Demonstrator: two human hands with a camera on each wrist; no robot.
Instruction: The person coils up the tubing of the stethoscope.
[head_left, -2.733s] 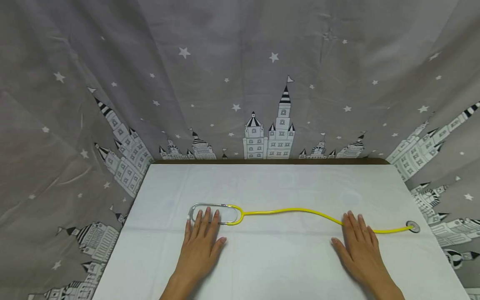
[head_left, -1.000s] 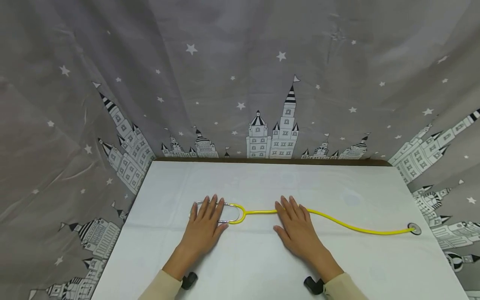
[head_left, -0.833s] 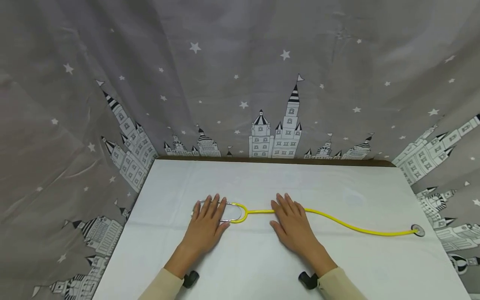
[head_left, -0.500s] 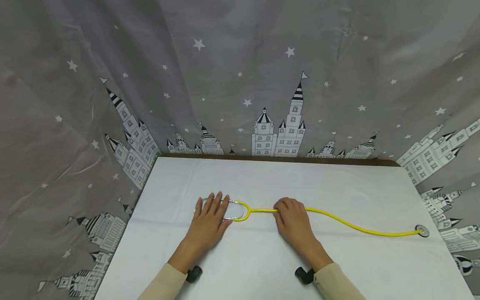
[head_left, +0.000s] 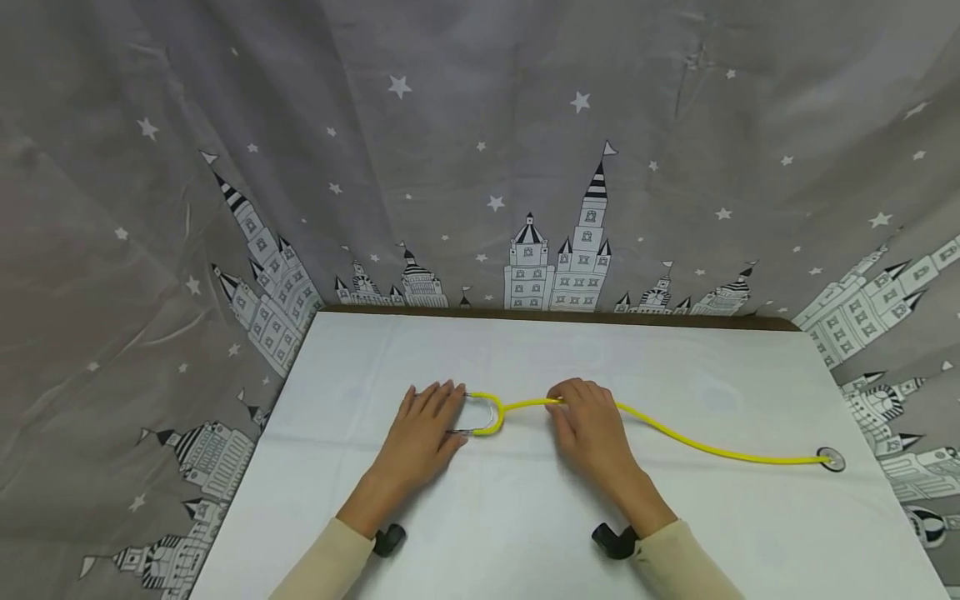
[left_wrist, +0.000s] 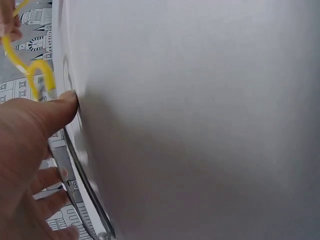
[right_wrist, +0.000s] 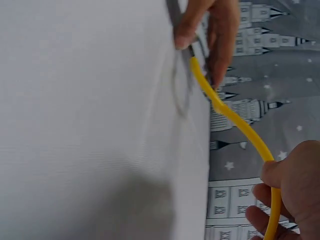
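Stretching from left to right over the white table (head_left: 495,508), the stethoscope (head_left: 660,427) has its long axis nearly along the far edge, sloping a little toward the person at the right. Its metal ear tubes (left_wrist: 90,186) point left, and the round chest piece (head_left: 831,459) rests on the table at the right end. The left hand (head_left: 423,433) holds the ear tubes between thumb and fingers; the right hand (head_left: 592,429) pinches the yellow tube (head_left: 757,458) near the fork (head_left: 498,408). In the head view, the left hand hides the ear tips and the right hand covers a short piece of tube.
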